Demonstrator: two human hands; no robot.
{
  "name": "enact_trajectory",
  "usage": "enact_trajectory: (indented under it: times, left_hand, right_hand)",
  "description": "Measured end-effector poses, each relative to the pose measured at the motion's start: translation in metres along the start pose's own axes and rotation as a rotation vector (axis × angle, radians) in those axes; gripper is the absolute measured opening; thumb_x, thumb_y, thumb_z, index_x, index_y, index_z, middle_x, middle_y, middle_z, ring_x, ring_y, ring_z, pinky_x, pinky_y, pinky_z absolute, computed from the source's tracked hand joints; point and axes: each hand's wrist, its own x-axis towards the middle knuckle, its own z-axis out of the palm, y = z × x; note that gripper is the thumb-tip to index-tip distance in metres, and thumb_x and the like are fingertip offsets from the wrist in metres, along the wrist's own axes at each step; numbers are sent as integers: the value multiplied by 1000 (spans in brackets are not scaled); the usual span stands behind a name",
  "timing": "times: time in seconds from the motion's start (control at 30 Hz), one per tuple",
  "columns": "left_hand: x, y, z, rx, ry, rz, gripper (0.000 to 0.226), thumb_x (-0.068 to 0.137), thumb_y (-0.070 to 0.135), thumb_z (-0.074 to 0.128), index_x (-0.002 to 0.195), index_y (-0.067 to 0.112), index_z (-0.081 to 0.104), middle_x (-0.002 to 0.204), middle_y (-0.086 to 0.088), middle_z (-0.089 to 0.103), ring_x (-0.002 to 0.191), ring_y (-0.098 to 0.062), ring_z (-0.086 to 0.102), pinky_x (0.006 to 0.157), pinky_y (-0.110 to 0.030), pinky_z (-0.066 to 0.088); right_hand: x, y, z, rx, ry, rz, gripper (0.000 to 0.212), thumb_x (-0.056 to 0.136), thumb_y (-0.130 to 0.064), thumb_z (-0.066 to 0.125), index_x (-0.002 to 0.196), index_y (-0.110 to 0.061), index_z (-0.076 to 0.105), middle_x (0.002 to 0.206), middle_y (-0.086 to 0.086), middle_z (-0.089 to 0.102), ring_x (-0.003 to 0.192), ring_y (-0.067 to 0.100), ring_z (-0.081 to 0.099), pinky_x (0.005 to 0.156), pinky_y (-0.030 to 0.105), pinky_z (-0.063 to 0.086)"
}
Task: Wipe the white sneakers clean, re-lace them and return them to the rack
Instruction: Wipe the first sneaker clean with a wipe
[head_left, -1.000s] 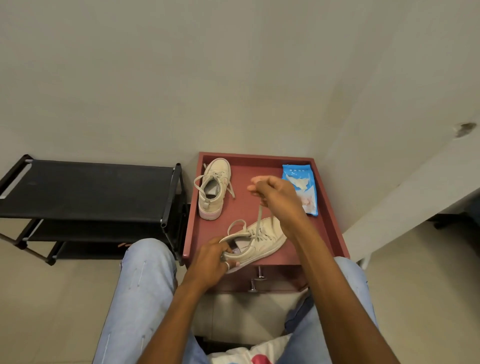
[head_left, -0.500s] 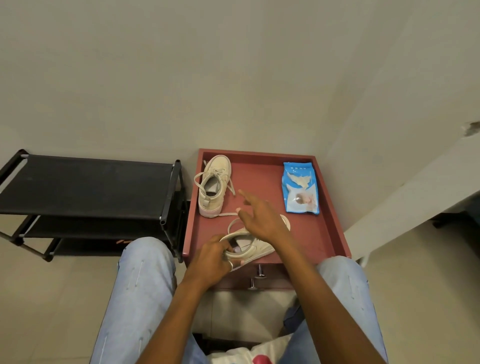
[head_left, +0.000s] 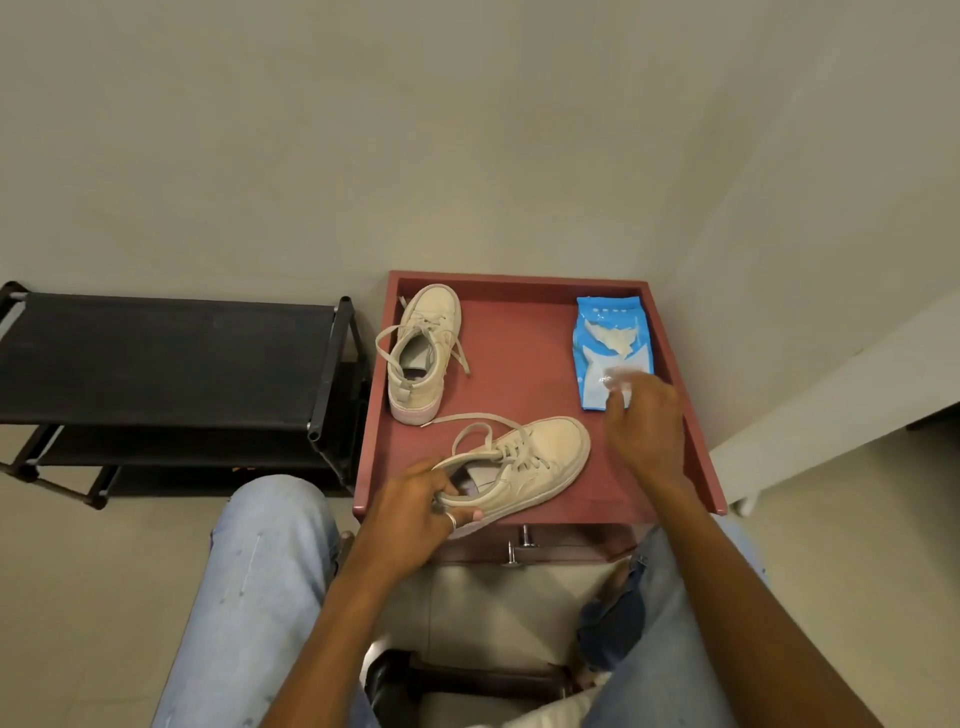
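Two white sneakers lie on a red cabinet top (head_left: 524, 374). The near sneaker (head_left: 535, 462) lies at the front edge, toe pointing right, its lace trailing left. My left hand (head_left: 415, 506) grips its heel collar. The far sneaker (head_left: 423, 348) stands at the back left, toe toward the wall, laces loose. A blue wet-wipe pack (head_left: 610, 343) lies at the back right. My right hand (head_left: 641, 428) is over the pack's near end, fingertips blurred; whether they touch or pinch anything is unclear.
A black shoe rack (head_left: 166, 353) with several shelves stands to the left of the cabinet, against the wall. A raised rim (head_left: 696, 457) runs round the cabinet top. Drawer handles (head_left: 519, 545) stick out below the front edge. My knees in light jeans flank the cabinet.
My right hand let go of the lace it held up, passed over the near sneaker and moved right to the wipe pack. My left hand stayed on the heel.
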Motion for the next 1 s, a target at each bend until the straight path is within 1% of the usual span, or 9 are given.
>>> enact_trajectory:
  times: [0.1,0.2,0.3,0.4,0.47,0.6,0.77,0.9,1.0]
  left_hand:
    - [3,0,1,-19,23,2,22,73,23,91,75,17,70,109,9,70,93,-4,67,79,-27,56]
    - [8,1,0,-16,31,10,20,73,19,90,77,13,72,114,11,70,100,3,64,82,-13,51]
    - [11,-1,-1,-22,23,-3,19,71,17,91,81,10,76,116,17,66,103,15,59,83,-3,44]
    - [14,-2,-3,-19,6,-8,19,70,17,91,81,11,77,121,17,67,108,13,60,86,-4,45]
    - [14,0,-4,-15,0,-9,18,71,17,91,82,11,78,122,18,65,110,14,58,87,-3,44]
    - [16,1,-4,-22,-1,-19,19,72,18,90,85,11,78,121,23,62,110,17,56,88,-3,43]
    - [18,4,0,-23,13,-12,20,70,16,91,83,9,78,120,27,58,109,24,52,87,2,39]
    - [17,3,0,-11,4,-2,21,71,17,91,85,9,77,122,25,59,110,25,51,88,2,39]
    - [17,3,1,-19,3,-5,22,70,18,91,85,9,78,123,24,60,110,25,50,88,2,38]
  right_hand:
    - [20,5,13,-45,35,-19,27,98,-25,54,117,-8,61,117,12,64,109,29,58,86,44,55]
    - [40,11,26,-86,12,-6,30,97,-22,52,121,-5,59,121,16,62,112,33,56,92,45,51]
    - [63,22,41,-157,-21,11,30,95,-17,52,120,-6,63,115,17,65,105,36,59,88,47,52]
    - [80,30,49,-163,-54,58,39,88,-6,64,126,-8,60,121,17,62,110,35,59,89,44,51]
    - [90,34,51,-164,-71,63,46,87,-1,64,132,-9,57,128,17,58,115,34,57,93,42,49]
    - [103,42,60,-221,-151,10,50,93,-8,62,140,-9,45,138,17,50,121,35,53,95,42,48]
    - [106,43,64,-282,-182,8,33,91,-16,66,123,-7,60,118,17,62,104,35,63,83,41,54]
    - [104,38,57,-252,-129,66,45,77,-11,81,117,-6,62,114,17,62,100,35,64,80,39,54]
    - [103,31,43,-185,-58,92,51,72,-5,82,119,-5,61,115,17,61,99,36,62,81,37,50]
